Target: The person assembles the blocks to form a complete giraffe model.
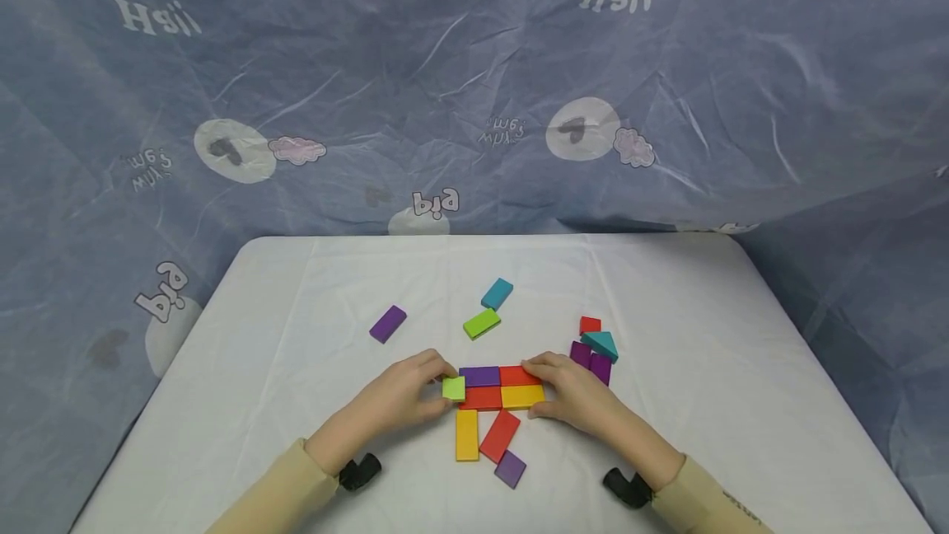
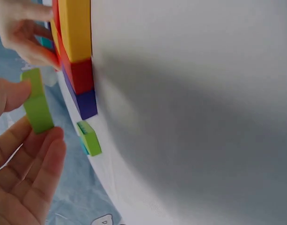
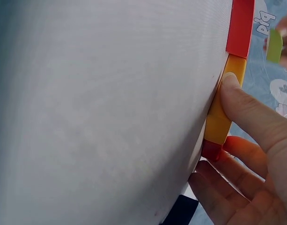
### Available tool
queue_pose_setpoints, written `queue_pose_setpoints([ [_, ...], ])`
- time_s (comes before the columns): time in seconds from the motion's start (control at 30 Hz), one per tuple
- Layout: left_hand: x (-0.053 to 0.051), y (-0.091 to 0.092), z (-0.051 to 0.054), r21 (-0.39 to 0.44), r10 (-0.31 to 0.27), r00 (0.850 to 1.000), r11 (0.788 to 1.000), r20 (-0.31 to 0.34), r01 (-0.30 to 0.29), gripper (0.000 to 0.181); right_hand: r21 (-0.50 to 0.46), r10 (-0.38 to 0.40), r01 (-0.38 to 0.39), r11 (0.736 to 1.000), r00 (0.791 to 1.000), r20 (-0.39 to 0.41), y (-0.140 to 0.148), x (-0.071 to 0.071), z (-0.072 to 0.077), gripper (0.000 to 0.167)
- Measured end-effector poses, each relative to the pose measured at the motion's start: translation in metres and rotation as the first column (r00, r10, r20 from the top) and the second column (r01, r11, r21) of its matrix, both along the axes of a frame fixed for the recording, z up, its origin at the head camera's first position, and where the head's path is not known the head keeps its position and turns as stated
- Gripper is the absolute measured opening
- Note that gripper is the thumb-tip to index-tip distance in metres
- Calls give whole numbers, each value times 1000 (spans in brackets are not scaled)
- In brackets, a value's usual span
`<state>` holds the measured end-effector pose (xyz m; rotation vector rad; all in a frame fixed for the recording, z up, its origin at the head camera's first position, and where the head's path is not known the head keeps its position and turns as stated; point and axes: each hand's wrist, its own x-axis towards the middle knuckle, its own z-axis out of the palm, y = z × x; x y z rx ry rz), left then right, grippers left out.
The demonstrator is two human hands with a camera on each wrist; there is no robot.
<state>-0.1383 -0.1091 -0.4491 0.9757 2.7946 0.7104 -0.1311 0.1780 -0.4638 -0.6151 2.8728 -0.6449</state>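
My left hand (image 1: 400,392) pinches a light green block (image 2: 38,101) between thumb and fingers. In the left wrist view this block is held apart from the other blocks. Beside it, two rows of blocks lie together: a purple block (image 1: 479,377) and a red block (image 1: 519,375) at the back, another red block (image 1: 480,399) and a yellow block (image 1: 522,397) in front. My right hand (image 1: 582,395) grips the right end of these rows. Its thumb presses on the yellow block in the right wrist view, and its fingers touch the red one.
In front lie a yellow block (image 1: 467,435), a tilted red block (image 1: 500,433) and a purple one (image 1: 510,469). Behind are purple (image 1: 388,324), green (image 1: 482,324) and blue (image 1: 497,293) blocks. Right of them sit a teal triangle (image 1: 602,344), a small red block (image 1: 590,325) and purple blocks (image 1: 600,368).
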Motion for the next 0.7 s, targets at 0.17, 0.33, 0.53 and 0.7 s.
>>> queue_pose_setpoints([
  [0.17, 19, -5, -1, 17, -50, 997, 999, 66, 49, 28, 4, -5, 5, 1000, 1000, 1, -1, 0, 0, 64],
  [0.33, 39, -4, -2, 4, -80, 988, 997, 134, 80, 28, 7, -8, 8, 1000, 1000, 1, -1, 0, 0, 64],
  [0.53, 59, 3, -6, -12, -118, 973, 992, 196, 123, 26, 6, -23, 23, 1000, 1000, 10, -2, 1, 0, 64],
  [0.7, 69, 7, -10, -2, -136, 971, 990, 199, 139, 25, 5, -23, 23, 1000, 1000, 5, -2, 1, -1, 65],
])
